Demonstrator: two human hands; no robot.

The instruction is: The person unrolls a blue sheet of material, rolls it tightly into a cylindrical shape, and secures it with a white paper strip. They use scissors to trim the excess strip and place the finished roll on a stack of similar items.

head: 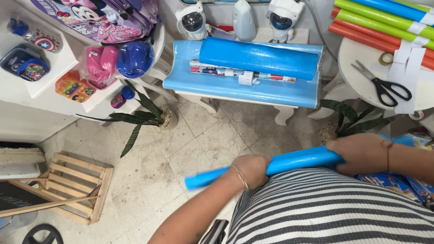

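Left hand [252, 169] and right hand [362, 153] both closed around one blue paper roll [297, 161], one pair of scissors [383, 86] nearby

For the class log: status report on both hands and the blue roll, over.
Left hand and right hand both gripping blue paper roll. Roll level against striped shirt. Nothing blocking.

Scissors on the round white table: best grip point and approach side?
Take the black-handled scissors by the handle loops, coming from above on the near-right side. They lie flat, blades open and pointing up-left toward the tape roll, so the loops are the blunt end. Both hands currently hold the rolled blue paper.
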